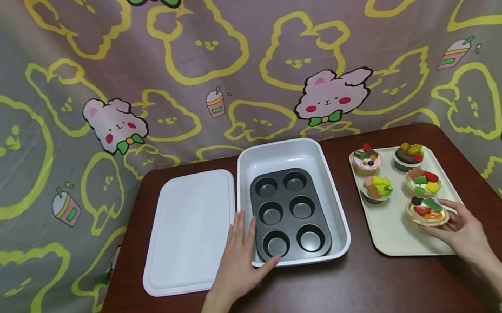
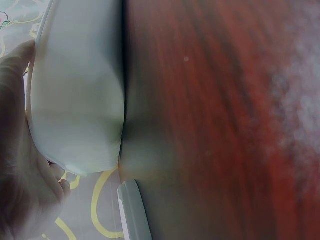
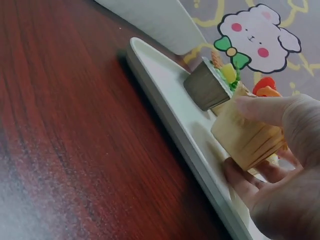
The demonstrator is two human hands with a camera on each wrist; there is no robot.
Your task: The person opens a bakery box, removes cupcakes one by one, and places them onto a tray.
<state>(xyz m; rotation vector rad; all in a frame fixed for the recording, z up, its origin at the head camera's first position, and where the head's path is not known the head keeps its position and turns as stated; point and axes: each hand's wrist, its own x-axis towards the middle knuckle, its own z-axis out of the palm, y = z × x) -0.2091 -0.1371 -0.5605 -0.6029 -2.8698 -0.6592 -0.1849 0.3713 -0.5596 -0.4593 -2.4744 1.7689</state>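
In my right hand point(image 1: 465, 232) I grip a cupcake point(image 1: 427, 212) topped with red, orange and green fruit pieces, thumb on one side and fingers on the other. Its pale pleated side point(image 3: 245, 132) shows in the right wrist view, close over the cream tray point(image 1: 398, 234). Several other topped cupcakes stand on that tray, among them a chocolate one point(image 1: 408, 156). My left hand point(image 1: 235, 263) rests with spread fingers at the near left corner of a white deep pan point(image 1: 333, 209). Inside the pan lies a dark muffin tin point(image 1: 288, 224) with bare cups.
A flat white lid point(image 1: 189, 232) lies left of the pan on the brown table point(image 1: 323, 298). Behind the table hangs a patterned cloth point(image 1: 255, 57), which also runs along both sides. Brown tabletop separates the pan from the cream tray.
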